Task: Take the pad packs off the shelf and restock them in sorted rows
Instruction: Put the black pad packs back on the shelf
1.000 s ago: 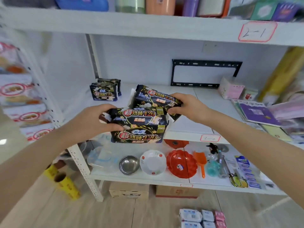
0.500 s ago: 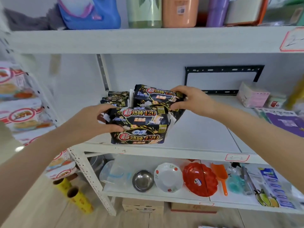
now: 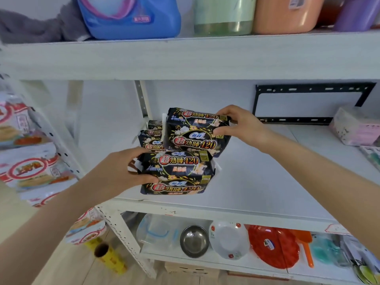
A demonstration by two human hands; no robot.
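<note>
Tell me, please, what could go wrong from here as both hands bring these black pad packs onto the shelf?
The left hand pinches only the end of its pack near the shelf's front edge; it could slip off. The right hand holds its pack tilted close to the packs already standing behind, and might knock them askew.

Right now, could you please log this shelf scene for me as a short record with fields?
left hand: grips the left end of the front pack
right hand: grips the right end of the rear pack, fingers curled around its edge
packs at the back: more of the same stand behind, by the upright
middle shelf: bare to the right of the packs
lower shelf: steel bowl, white plate, red plate
</note>
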